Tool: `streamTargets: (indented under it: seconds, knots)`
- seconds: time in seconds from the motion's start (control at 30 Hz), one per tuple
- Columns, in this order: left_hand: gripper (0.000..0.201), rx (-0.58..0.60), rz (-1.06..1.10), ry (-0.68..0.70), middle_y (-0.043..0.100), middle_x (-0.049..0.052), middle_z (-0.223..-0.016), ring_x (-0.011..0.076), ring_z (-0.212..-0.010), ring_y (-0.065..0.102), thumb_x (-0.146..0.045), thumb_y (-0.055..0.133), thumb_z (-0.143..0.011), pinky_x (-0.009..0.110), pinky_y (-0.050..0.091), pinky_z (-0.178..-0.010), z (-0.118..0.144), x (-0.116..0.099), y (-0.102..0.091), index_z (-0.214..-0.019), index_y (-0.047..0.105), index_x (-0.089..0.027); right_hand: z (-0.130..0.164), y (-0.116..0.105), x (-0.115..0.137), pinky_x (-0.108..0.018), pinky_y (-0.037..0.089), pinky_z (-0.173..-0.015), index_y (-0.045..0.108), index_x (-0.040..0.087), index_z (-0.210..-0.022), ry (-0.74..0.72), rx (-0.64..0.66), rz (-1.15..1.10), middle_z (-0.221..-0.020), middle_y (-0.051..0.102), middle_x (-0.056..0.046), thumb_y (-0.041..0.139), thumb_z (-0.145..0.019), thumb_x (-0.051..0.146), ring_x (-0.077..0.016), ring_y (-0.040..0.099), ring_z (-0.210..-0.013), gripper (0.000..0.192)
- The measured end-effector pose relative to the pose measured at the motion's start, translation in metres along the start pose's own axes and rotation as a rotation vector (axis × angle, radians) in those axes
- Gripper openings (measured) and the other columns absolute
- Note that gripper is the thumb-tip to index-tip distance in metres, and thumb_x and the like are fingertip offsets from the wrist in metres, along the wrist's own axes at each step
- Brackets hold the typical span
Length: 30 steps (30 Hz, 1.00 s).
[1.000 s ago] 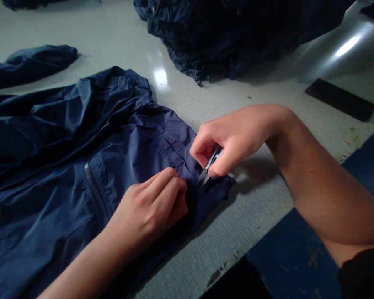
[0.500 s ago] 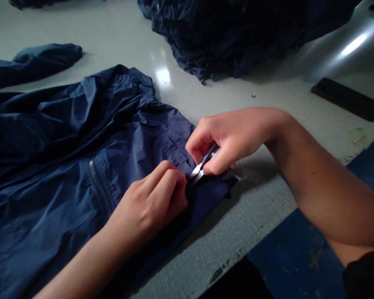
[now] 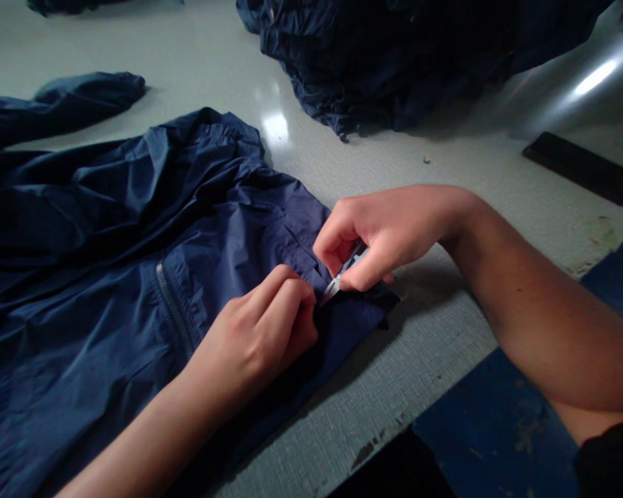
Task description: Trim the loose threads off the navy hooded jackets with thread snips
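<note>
A navy blue jacket (image 3: 109,263) lies spread on the grey table (image 3: 446,325), with a pocket zipper (image 3: 174,311) showing. My left hand (image 3: 257,332) pinches the fabric at the jacket's near right corner. Just to its right, my right hand (image 3: 381,235) grips small metal thread snips (image 3: 337,280), whose tips touch the fabric right beside my left fingers.
A heap of dark blue garments (image 3: 394,55) is piled at the back of the table. Another navy piece (image 3: 57,104) lies at the far left. A flat black object (image 3: 581,166) rests at the right. The table edge (image 3: 394,429) runs diagonally in front of me.
The snips' tips have moved left along the hem toward my left fingers. My left hand stays pinched on the fabric.
</note>
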<state>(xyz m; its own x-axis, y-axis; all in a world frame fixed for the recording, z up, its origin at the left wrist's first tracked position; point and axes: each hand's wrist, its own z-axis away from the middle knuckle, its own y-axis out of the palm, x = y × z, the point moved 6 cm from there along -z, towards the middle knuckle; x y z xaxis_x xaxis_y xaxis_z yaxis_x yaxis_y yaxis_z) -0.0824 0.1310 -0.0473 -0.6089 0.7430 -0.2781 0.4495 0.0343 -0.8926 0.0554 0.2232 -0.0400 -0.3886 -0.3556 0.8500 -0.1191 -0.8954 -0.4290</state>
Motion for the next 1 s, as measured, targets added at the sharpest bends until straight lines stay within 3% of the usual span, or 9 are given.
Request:
streamTargets:
  seconds: [0.3, 0.4, 0.47, 0.57, 0.63, 0.7, 0.8, 0.87, 1.0]
  knots:
    - [0.016, 0.005, 0.014, -0.037, 0.057, 0.002, -0.085, 0.0119, -0.064, 0.052, -0.006, 0.045, -0.096, 0.023, 0.047, -0.054, -0.001, -0.005, -0.002, -0.093, 0.057, -0.016, 0.003, -0.001, 0.002, -0.019, 0.042, -0.056, 0.073, 0.016, -0.075, -0.006, -0.026, 0.023, -0.067, 0.068, 0.004, 0.071, -0.086, 0.014, -0.0088, 0.061, -0.060, 0.011]
    - [0.025, 0.032, -0.062, 0.006, 0.053, 0.001, -0.072, 0.0151, -0.059, 0.048, -0.012, 0.042, -0.096, 0.028, 0.041, -0.048, -0.001, -0.013, -0.020, -0.076, 0.056, -0.019, 0.009, -0.005, 0.011, -0.021, 0.043, -0.057, 0.073, 0.017, -0.076, -0.060, -0.076, 0.054, -0.068, 0.068, 0.003, 0.073, -0.085, 0.020, -0.0102, 0.061, -0.062, 0.009]
    - [0.033, 0.056, -0.145, -0.009, 0.051, -0.001, -0.066, 0.0153, -0.056, 0.047, -0.015, 0.043, -0.101, 0.029, 0.039, -0.047, 0.008, -0.005, -0.041, -0.071, 0.055, -0.020, 0.014, -0.013, 0.015, -0.023, 0.043, -0.058, 0.073, 0.018, -0.078, -0.105, -0.185, 0.090, -0.069, 0.068, 0.002, 0.075, -0.086, 0.026, -0.0113, 0.060, -0.063, 0.011]
    - [0.028, 0.101, -0.257, -0.211, 0.063, 0.002, -0.079, 0.0171, -0.072, 0.061, -0.022, 0.051, -0.106, 0.029, 0.054, -0.063, 0.048, 0.034, -0.078, -0.082, 0.064, -0.017, 0.022, -0.028, 0.014, -0.026, 0.044, -0.059, 0.075, 0.020, -0.082, -0.142, -0.390, 0.086, -0.072, 0.070, -0.001, 0.076, -0.089, 0.032, -0.0139, 0.062, -0.065, 0.014]
    - [0.019, 0.130, -0.363, -0.380, 0.072, 0.011, -0.113, 0.0262, -0.105, 0.067, -0.029, 0.061, -0.105, 0.041, 0.060, -0.091, 0.093, 0.059, -0.094, -0.112, 0.070, -0.013, 0.024, -0.034, 0.005, -0.029, 0.047, -0.060, 0.077, 0.022, -0.083, -0.131, -0.495, 0.036, -0.077, 0.073, -0.005, 0.076, -0.090, 0.037, -0.0177, 0.067, -0.069, 0.016]
    - [0.047, 0.161, -0.479, -0.525, 0.062, 0.018, -0.148, 0.0371, -0.133, 0.058, -0.033, 0.065, -0.103, 0.058, 0.053, -0.109, 0.140, 0.069, -0.094, -0.145, 0.059, -0.014, 0.025, -0.039, -0.007, -0.034, 0.051, -0.064, 0.079, 0.024, -0.084, -0.100, -0.591, -0.002, -0.082, 0.076, -0.010, 0.079, -0.089, 0.043, -0.0227, 0.071, -0.074, 0.020]
    - [0.058, 0.156, -0.514, -0.654, 0.044, 0.016, -0.170, 0.0406, -0.152, 0.044, -0.035, 0.055, -0.108, 0.067, 0.041, -0.121, 0.188, 0.052, -0.067, -0.164, 0.042, -0.022, 0.021, -0.045, -0.027, -0.043, 0.052, -0.074, 0.080, 0.023, -0.087, -0.001, -0.717, -0.048, -0.084, 0.076, -0.016, 0.079, -0.090, 0.049, -0.0271, 0.073, -0.079, 0.026]
    - [0.060, 0.113, -0.467, -0.688, 0.039, 0.012, -0.174, 0.0396, -0.156, 0.040, -0.040, 0.051, -0.110, 0.068, 0.037, -0.124, 0.198, 0.026, -0.049, -0.167, 0.038, -0.027, 0.019, -0.047, -0.032, -0.045, 0.047, -0.068, 0.079, 0.022, -0.089, 0.055, -0.805, -0.101, -0.070, 0.070, -0.015, 0.075, -0.092, 0.054, -0.0251, 0.068, -0.067, 0.033]
    - [0.060, 0.012, -0.314, -0.663, 0.043, 0.010, -0.171, 0.0377, -0.153, 0.044, -0.043, 0.051, -0.109, 0.068, 0.038, -0.125, 0.201, -0.027, -0.047, -0.165, 0.040, -0.028, 0.006, -0.031, 0.012, -0.042, 0.040, -0.060, 0.071, 0.023, -0.078, 0.123, -0.868, 0.098, -0.057, 0.059, -0.007, 0.072, -0.094, 0.058, -0.0217, 0.056, -0.053, 0.038]
